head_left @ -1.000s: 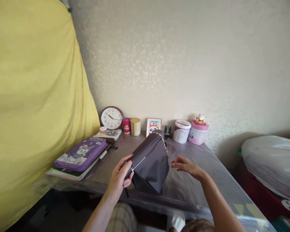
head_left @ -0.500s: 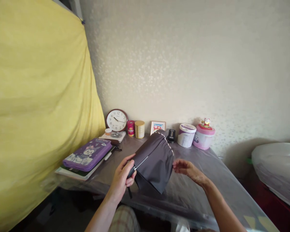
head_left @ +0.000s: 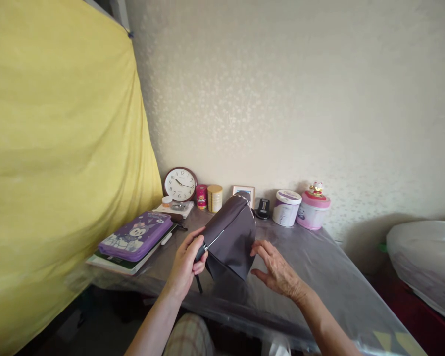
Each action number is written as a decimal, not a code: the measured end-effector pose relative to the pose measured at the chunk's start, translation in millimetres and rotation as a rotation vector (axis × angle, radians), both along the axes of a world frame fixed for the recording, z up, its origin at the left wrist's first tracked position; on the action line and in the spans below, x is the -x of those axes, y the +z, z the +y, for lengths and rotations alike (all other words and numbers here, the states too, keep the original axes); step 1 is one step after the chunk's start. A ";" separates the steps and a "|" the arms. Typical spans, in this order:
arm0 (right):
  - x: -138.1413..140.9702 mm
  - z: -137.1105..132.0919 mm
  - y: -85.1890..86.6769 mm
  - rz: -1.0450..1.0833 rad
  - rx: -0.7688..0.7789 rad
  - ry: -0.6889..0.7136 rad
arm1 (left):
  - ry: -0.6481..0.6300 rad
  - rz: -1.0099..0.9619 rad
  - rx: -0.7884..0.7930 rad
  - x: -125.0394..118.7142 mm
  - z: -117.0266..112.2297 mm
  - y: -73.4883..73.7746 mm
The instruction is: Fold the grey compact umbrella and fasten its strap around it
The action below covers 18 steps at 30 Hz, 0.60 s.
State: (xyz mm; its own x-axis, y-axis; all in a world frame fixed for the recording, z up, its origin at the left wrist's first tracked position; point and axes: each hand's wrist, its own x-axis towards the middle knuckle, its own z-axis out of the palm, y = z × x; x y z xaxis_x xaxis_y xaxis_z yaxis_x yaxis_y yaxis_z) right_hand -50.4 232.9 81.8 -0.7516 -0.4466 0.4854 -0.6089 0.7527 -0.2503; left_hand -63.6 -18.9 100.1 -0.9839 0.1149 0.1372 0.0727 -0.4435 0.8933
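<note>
A dark folding umbrella [head_left: 234,237] is held tilted above the table, its folds loose and its far edge trimmed in a light-and-dark pattern. My left hand [head_left: 189,258] wraps round its black handle, from which a strap hangs. A bare metal rib shows along the near side of the cloth. At the umbrella's right edge is my right hand [head_left: 276,269], fingers curved and thumb apart, its fingertips at the cloth. Whether they touch it I cannot tell.
The table [head_left: 311,277] has a plastic cover. A purple case [head_left: 136,236] lies on books at left. Along the wall stand a clock [head_left: 180,184], a red tin [head_left: 202,197], a yellow canister [head_left: 215,199], a picture frame [head_left: 250,190], a black device [head_left: 263,208] and two tubs [head_left: 287,210].
My right hand has moved left along the umbrella's side, its thumb spreading from the fingers. The cloth's right side has drawn in and looks narrower. My left hand keeps its grip.
</note>
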 end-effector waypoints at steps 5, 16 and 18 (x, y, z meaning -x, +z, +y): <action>-1.5 -9.5 -2.3 0.141 -0.075 0.005 | 0.006 -0.007 -0.012 0.6 -0.2 2.8; -0.4 -8.2 22.0 0.303 0.284 -0.057 | 0.001 -0.018 0.138 -3.6 4.0 -12.1; 1.2 -10.5 27.0 0.323 0.295 -0.074 | -0.033 -0.037 0.173 -4.9 7.3 -20.7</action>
